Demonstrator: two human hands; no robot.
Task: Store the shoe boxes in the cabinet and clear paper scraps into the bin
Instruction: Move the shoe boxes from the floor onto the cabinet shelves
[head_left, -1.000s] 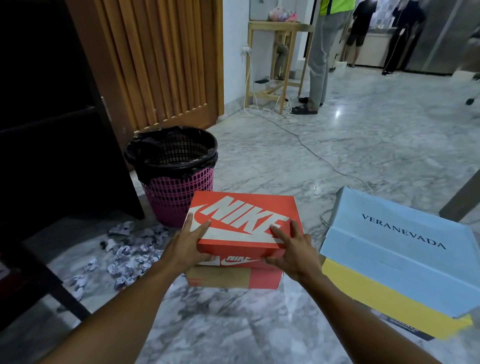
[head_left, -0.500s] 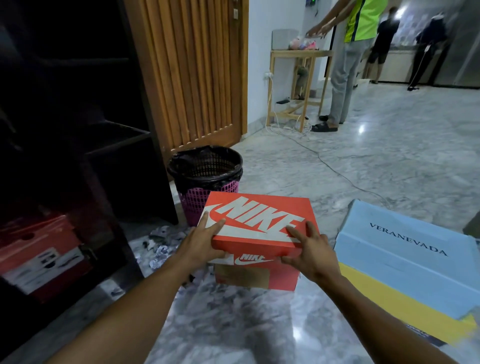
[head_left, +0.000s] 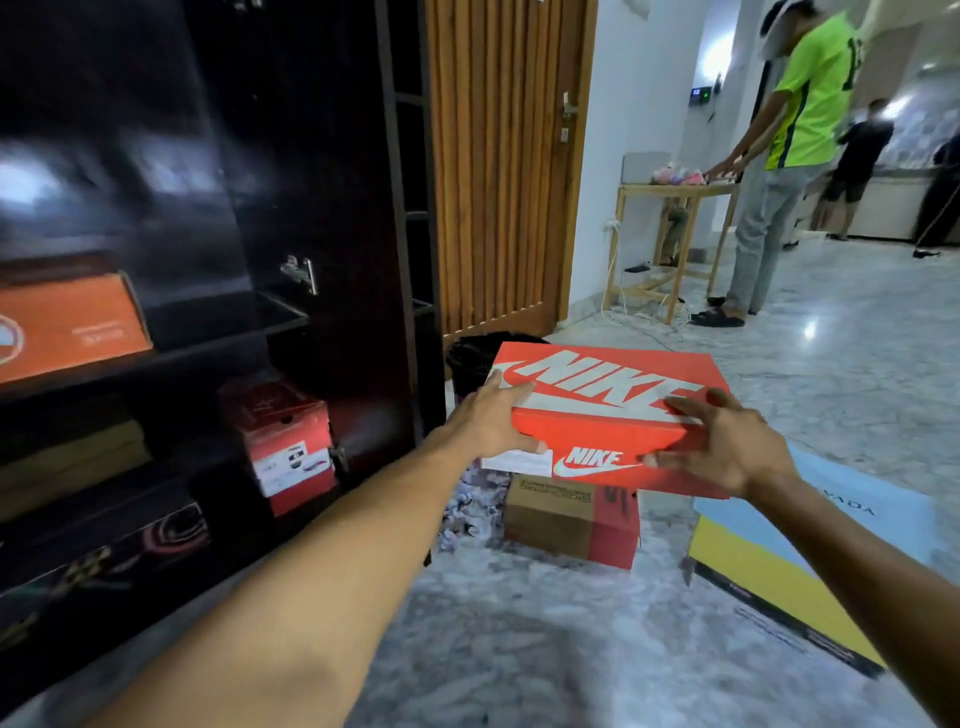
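Both hands hold the orange shoe box (head_left: 597, 405) up off the floor: left hand (head_left: 493, 421) grips one end, right hand (head_left: 727, 447) the other. Dark cabinet (head_left: 311, 208) stands left; second box (head_left: 571, 519) sits below on the marble floor (head_left: 519, 649).

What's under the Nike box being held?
A brown-and-red shoe box on the marble floor, with paper scraps to its left. Its top is mostly hidden by the Nike box.

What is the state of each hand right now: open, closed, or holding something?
Left hand: closed, gripping the left end of the orange Nike box.
Right hand: closed, gripping the right end of the same box.
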